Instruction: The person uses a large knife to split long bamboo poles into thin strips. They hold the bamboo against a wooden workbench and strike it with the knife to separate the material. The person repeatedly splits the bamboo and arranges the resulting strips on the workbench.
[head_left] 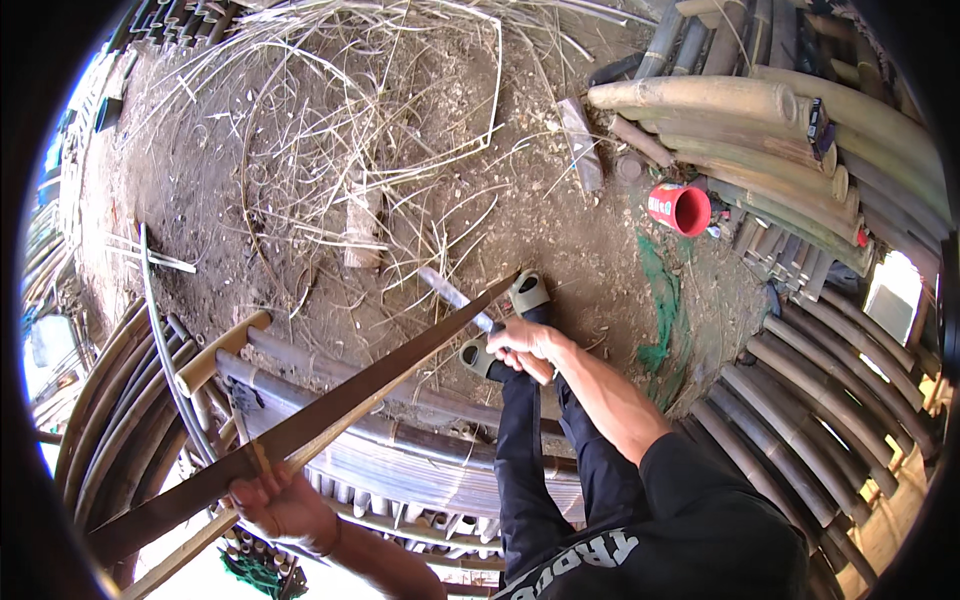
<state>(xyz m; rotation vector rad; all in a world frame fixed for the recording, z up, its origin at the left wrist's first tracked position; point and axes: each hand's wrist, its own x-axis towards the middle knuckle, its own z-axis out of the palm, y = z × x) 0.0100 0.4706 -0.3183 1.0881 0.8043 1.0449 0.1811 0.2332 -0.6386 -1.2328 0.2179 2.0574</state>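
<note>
A long split bamboo strip (365,385) slants across my front from the lower left up to near my feet. Its broad face is dark brown, and a paler length (350,415) runs close along its lower side. My left hand (283,508) grips the strip toward its lower-left part, fingers wrapped round it. In my right hand (525,348) is a knife (450,290), held by its wooden handle. The straight metal blade points up and left, crossing the strip near its far end. Whether the blade touches the strip I cannot tell.
Pale shavings (350,130) litter the dirt floor ahead. Bamboo poles (700,95) are stacked at the upper right, more (790,410) at the lower right. A red bucket (690,209) lies tipped near green netting (660,300). Bamboo poles (400,450) also lie before my legs.
</note>
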